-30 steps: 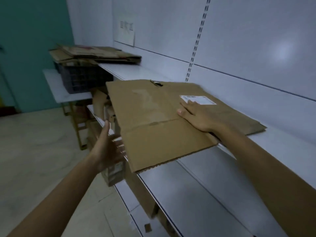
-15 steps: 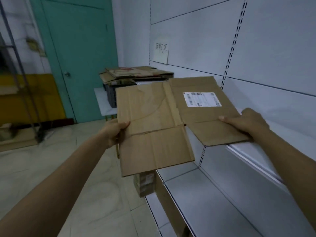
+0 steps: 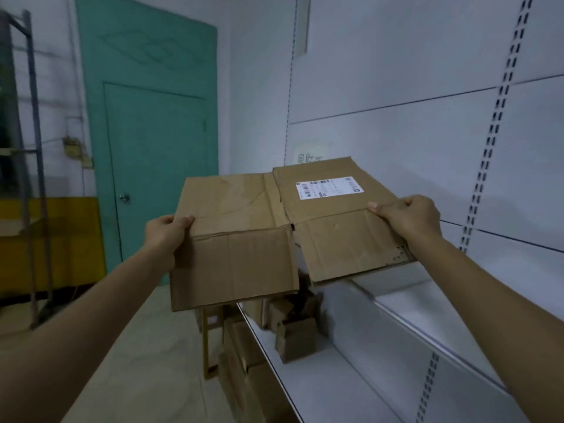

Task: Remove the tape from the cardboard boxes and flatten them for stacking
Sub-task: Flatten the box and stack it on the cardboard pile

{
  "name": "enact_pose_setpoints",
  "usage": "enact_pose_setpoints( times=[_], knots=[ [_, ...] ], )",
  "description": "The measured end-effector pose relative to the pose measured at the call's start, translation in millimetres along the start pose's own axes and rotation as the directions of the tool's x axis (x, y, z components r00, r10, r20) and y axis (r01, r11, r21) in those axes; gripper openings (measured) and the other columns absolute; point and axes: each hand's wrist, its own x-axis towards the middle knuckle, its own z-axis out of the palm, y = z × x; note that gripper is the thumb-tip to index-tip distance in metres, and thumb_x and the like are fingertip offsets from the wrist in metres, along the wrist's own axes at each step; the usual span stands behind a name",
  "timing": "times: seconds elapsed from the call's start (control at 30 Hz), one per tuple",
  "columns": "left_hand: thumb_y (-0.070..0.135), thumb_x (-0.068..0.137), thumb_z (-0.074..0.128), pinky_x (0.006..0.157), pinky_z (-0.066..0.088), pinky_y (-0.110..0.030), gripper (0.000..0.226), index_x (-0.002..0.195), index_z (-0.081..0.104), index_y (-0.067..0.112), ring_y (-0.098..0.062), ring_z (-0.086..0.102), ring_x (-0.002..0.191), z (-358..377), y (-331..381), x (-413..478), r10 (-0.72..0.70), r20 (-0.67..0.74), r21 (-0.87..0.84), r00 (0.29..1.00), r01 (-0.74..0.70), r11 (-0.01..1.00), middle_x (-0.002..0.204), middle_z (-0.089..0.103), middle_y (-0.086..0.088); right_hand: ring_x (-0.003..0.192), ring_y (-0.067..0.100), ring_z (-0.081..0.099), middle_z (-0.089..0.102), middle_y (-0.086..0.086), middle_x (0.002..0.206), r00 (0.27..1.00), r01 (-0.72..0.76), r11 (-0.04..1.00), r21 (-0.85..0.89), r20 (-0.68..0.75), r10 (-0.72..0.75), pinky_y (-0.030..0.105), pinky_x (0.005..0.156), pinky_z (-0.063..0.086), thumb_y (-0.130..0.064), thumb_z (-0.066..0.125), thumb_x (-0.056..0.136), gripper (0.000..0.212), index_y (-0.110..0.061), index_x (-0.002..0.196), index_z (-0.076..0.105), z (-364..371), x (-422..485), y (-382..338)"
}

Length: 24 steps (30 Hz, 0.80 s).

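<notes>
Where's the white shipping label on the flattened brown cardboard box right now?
The white shipping label is on the cardboard box's upper right panel, just above the right hand.

Flattened brown cardboard box, white shipping label on its right panel, apparently untaped, held level in mid-air.

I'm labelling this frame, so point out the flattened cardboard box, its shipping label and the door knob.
flattened cardboard box (image 3: pixel 235 264): head view, on its lower left flap.
shipping label (image 3: pixel 329 187): head view, on the label's middle.
door knob (image 3: pixel 124 197): head view, on the knob itself.
</notes>
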Motion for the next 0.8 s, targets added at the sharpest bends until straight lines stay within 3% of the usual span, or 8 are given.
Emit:
enact_pose_setpoints(
  times=[0.13,0.2,0.3,0.47,0.63,0.7,0.8],
  knots=[
    [0.021,0.086,0.067,0.057,0.037,-0.025,0.019,0.103,0.065,0.012,-0.016,0.047,0.062,-3.2,30.7,61.8,0.063,0.067,-0.01,0.996,-0.063,0.998,0.076,0.058,-0.005,0.063,0.015,0.053,0.056,-0.005,0.069,0.999,0.004,1.0,0.0,-0.036,-0.004,0.034,0.068,0.048,-0.048,0.081,0.063,0.041,-0.017,0.064,0.055,47.4,33.8,-33.4],
    [0.018,0.084,0.068,0.055,0.035,-0.026,0.009,0.09,0.065,0.012,-0.018,0.046,0.062,-2.1,43.3,88.1,0.108,0.099,-0.006,0.989,-0.108,0.994,0.067,0.053,-0.003,0.067,0.02,0.057,0.059,-0.001,0.07,0.999,0.016,1.0,-0.01,-0.036,-0.016,0.036,0.067,0.048,-0.048,0.081,0.064,0.043,-0.014,0.063,0.054,68.9,50.6,-48.6],
    [0.02,0.082,0.069,0.059,0.038,-0.027,0.01,0.087,0.062,0.014,-0.017,0.049,0.071,3.0,70.3,136.0,0.16,0.072,0.009,0.984,-0.161,0.987,0.071,0.053,-0.001,0.071,0.026,0.059,0.061,0.005,0.074,0.994,0.086,0.993,-0.086,-0.058,-0.091,0.034,0.066,0.047,-0.052,0.079,0.065,0.046,-0.011,0.07,0.059,96.4,83.6,-78.6],
    [0.023,0.077,0.074,0.06,0.04,-0.027,0.024,0.066,0.054,0.015,-0.014,0.047,0.059,27.2,97.4,222.1,0.133,0.039,0.002,0.99,-0.133,0.991,0.066,0.052,-0.002,0.093,0.029,0.061,0.064,0.01,0.104,0.981,0.149,0.975,-0.163,-0.099,-0.167,0.036,0.076,0.048,-0.057,0.076,0.066,0.067,-0.006,0.106,0.061,149.4,156.4,-122.9],
    [0.023,0.081,0.071,0.07,0.045,-0.031,0.017,0.076,0.057,0.014,-0.014,0.05,0.066,70.3,82.9,300.9,0.081,0.063,-0.001,0.995,-0.081,0.997,0.075,0.054,-0.003,0.111,0.029,0.056,0.058,0.01,0.123,0.953,0.244,0.947,-0.209,-0.129,-0.274,0.036,0.079,0.041,-0.055,0.076,0.068,0.069,-0.011,0.117,0.056,216.4,240.5,-114.6],
    [0.023,0.084,0.068,0.067,0.044,-0.03,0.017,0.082,0.055,0.013,-0.014,0.047,0.064,90.8,76.7,332.6,0.033,0.085,0.014,0.996,-0.034,0.999,0.076,0.051,-0.004,0.112,0.029,0.055,0.058,0.008,0.123,0.948,0.256,0.938,-0.232,-0.131,-0.291,0.035,0.077,0.038,-0.057,0.075,0.068,0.07,-0.013,0.118,0.055,243.1,274.3,-107.7],
    [0.013,0.091,0.058,0.061,0.044,-0.027,0.017,0.075,0.053,0.013,-0.015,0.044,0.06,125.0,47.3,372.4,-0.058,0.165,0.105,0.985,0.041,0.994,0.078,0.05,-0.008,0.108,0.033,0.055,0.059,0.014,0.118,0.937,0.265,0.858,-0.441,-0.092,-0.337,0.036,0.077,0.039,-0.056,0.07,0.074,0.063,-0.01,0.115,0.057,290.7,315.3,-89.5]
  ],
)
